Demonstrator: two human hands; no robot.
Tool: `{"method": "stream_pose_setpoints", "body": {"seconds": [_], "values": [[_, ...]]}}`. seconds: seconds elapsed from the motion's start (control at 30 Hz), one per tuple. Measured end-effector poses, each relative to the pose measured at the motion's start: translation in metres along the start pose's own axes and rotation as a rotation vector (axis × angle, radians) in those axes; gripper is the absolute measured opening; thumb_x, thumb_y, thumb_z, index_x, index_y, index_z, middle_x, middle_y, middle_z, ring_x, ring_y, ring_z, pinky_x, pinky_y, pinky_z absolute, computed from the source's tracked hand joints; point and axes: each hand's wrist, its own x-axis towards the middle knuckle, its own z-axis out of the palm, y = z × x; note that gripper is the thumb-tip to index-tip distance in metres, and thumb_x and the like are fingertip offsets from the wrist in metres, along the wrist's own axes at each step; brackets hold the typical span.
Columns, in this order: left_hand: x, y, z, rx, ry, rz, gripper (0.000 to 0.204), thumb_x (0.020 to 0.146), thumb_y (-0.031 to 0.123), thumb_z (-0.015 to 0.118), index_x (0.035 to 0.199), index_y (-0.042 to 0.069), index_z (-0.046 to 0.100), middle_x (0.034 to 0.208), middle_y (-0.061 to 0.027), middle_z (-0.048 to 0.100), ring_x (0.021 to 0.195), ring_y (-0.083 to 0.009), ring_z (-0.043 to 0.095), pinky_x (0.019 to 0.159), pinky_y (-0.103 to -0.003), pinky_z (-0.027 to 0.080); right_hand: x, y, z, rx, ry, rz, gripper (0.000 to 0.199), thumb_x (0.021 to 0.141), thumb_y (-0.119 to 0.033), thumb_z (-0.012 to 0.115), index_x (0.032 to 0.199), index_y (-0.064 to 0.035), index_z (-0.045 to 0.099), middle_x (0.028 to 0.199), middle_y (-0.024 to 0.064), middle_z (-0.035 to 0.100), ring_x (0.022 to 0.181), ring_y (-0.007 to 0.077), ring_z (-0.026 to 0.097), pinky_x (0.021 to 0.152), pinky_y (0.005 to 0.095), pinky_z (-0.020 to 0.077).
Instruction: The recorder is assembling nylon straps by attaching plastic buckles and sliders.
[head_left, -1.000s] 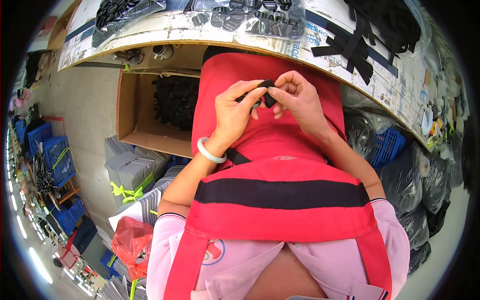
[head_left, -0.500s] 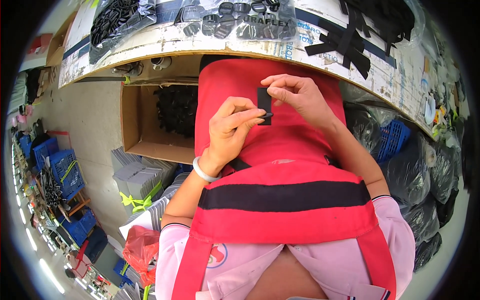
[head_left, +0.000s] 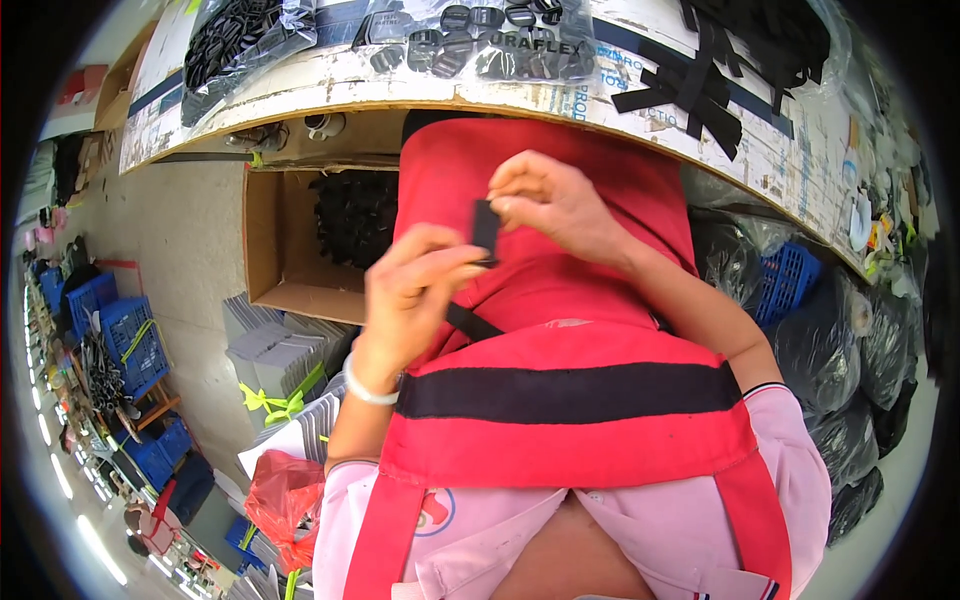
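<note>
A short piece of black webbing strap [head_left: 484, 230] is stretched between my two hands above my lap. The fingers of my left hand [head_left: 415, 285] pinch its lower end, where a small dark part shows that I cannot make out. My right hand [head_left: 555, 205] pinches the upper end between thumb and forefinger. Both hands are slightly blurred. Under them a red apron [head_left: 580, 290] covers my lap. Left of my knees stands an open cardboard box [head_left: 310, 300] holding many small black pieces [head_left: 352, 225].
Across the top runs a worn white tabletop [head_left: 620, 120]. On it lie clear bags of black plastic buckles [head_left: 455, 40] and a pile of black straps [head_left: 690, 95]. Black plastic sacks [head_left: 820, 340] and a blue crate [head_left: 788, 283] stand at right; a red plastic bag [head_left: 285, 500] hangs lower left.
Both hands have shifted left with the strap, my left hand also coming nearer to me. The strap now tilts differently and looks shorter between my fingers.
</note>
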Motion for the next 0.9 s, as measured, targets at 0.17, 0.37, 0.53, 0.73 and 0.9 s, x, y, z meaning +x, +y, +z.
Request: {"method": "stream_pose_setpoints", "body": {"seconds": [0.17, 0.37, 0.53, 0.73, 0.9], "values": [[-0.024, 0.000, -0.065, -0.089, 0.575, -0.364, 0.046, 0.081, -0.010, 0.063, 0.125, 0.001, 0.059, 0.110, -0.0057, 0.066, 0.063, -0.0070, 0.058, 0.050, -0.019, 0.045, -0.002, 0.003, 0.004, -0.183, -0.060, 0.057, 0.021, 0.095, -0.013, 0.059, 0.113, -0.0024, 0.057, 0.096, 0.0041, 0.062, 0.083, 0.0096, 0.059, 0.075, 0.0242, 0.0492], [-0.003, -0.001, -0.003, -0.241, 0.061, -0.379, 0.062, 0.079, -0.005, 0.066, 0.137, 0.008, 0.049, 0.134, -0.0066, 0.053, 0.084, -0.0089, 0.066, 0.061, -0.021, 0.052, -0.004, -0.007, 0.027, -0.207, -0.183, 0.149, 0.016, 0.095, -0.014, 0.059, 0.103, -0.0013, 0.062, 0.082, 0.0015, 0.062, 0.070, 0.0065, 0.055, 0.062, 0.0216, 0.0439], [0.020, -0.009, 0.032, -0.632, -0.056, -0.448, 0.074, 0.082, -0.009, 0.061, 0.148, 0.010, 0.033, 0.137, -0.0084, 0.052, 0.061, -0.0064, 0.058, 0.049, -0.019, 0.044, -0.012, -0.007, 0.005, -0.182, -0.106, 0.229, 0.015, 0.094, -0.015, 0.060, 0.097, -0.0004, 0.063, 0.080, 0.0024, 0.063, 0.062, 0.0070, 0.056, 0.058, 0.0218, 0.0462], [0.025, -0.040, 0.028, -0.506, -0.074, -0.564, 0.028, 0.086, 0.004, 0.067, 0.113, -0.002, 0.065, 0.087, -0.0034, 0.068, 0.058, -0.0049, 0.055, 0.046, -0.019, 0.042, -0.015, -0.009, -0.012, -0.200, 0.030, 0.247, 0.014, 0.093, -0.014, 0.061, 0.096, -0.0002, 0.065, 0.081, 0.0039, 0.066, 0.065, 0.0080, 0.060, 0.058, 0.0228, 0.0497], [0.040, -0.048, 0.049, -0.391, -0.174, -0.551, 0.013, 0.091, 0.012, 0.063, 0.091, 0.001, 0.069, 0.068, -0.0014, 0.062, 0.053, -0.0049, 0.052, 0.043, -0.020, 0.038, -0.021, -0.013, -0.022, -0.331, -0.030, 0.071, 0.014, 0.093, -0.014, 0.061, 0.099, -0.0017, 0.065, 0.082, 0.0052, 0.066, 0.072, 0.0124, 0.063, 0.063, 0.0262, 0.0505]]}}
